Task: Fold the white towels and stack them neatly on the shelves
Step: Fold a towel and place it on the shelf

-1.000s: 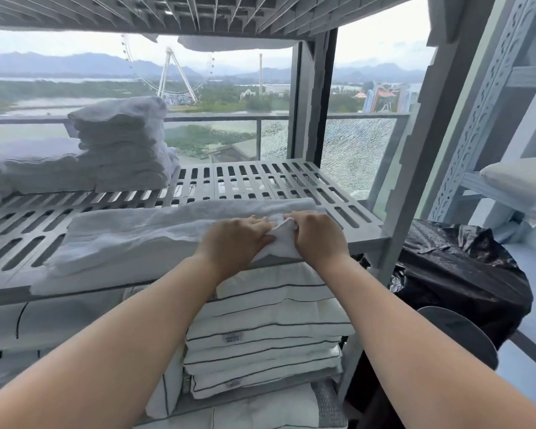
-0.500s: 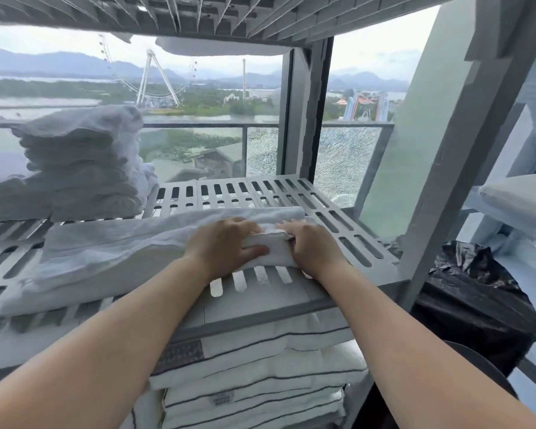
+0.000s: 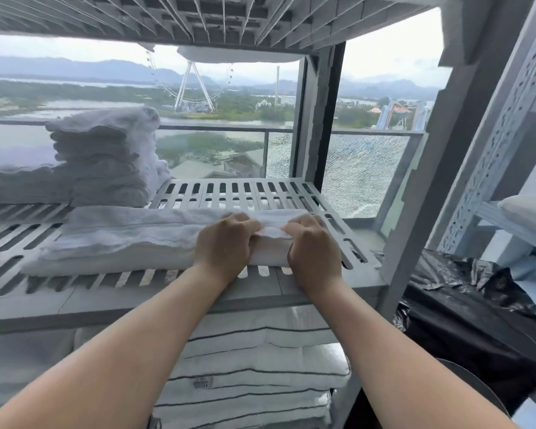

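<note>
White towel (image 3: 121, 243) lies farther onto the shelf (image 3: 260, 193) now; left hand (image 3: 223, 249) and right hand (image 3: 313, 252) still clutch it; one stack (image 3: 106, 156) behind.

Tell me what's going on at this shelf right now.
A person is folding a long white towel laid across the slatted shelf. The left hand and right hand both grip its right end, fingers curled over the fold. A stack of folded towels stands behind it on the left, and more folded towels lie underneath.
</note>
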`<state>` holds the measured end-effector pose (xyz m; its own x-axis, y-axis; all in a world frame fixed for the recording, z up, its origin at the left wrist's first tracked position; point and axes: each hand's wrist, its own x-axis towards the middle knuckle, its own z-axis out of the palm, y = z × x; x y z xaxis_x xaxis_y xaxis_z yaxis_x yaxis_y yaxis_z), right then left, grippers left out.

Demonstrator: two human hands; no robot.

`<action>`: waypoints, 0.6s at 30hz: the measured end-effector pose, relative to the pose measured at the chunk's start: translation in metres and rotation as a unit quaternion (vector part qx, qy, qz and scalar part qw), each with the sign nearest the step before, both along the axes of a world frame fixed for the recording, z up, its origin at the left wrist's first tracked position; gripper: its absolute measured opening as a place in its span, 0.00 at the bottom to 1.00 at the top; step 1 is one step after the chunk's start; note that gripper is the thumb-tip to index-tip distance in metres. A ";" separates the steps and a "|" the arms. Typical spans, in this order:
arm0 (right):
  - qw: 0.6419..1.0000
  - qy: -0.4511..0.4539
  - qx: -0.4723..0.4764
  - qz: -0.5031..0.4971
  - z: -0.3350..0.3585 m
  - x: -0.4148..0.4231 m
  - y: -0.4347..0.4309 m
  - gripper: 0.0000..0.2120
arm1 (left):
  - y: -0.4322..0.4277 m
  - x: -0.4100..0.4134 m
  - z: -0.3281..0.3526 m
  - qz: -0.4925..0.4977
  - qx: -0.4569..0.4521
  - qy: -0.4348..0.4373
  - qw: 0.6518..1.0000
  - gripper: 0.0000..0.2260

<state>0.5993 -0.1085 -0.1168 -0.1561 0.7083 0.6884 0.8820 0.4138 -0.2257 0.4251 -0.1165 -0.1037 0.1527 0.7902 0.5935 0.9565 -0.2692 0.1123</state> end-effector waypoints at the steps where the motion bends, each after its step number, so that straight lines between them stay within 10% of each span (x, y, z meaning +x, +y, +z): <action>1: 1.000 0.016 0.002 0.001 0.001 0.001 -0.001 0.16 | -0.002 0.001 0.000 -0.004 0.013 0.013 1.000 0.10; 11: 0.991 0.067 -0.092 -0.067 0.005 0.004 0.003 0.09 | 0.001 0.029 0.003 -0.058 -0.071 0.048 0.995 0.17; 18: 0.923 0.364 -0.124 -0.020 0.008 0.021 0.009 0.18 | 0.008 0.030 -0.004 -0.125 -0.093 0.073 0.985 0.16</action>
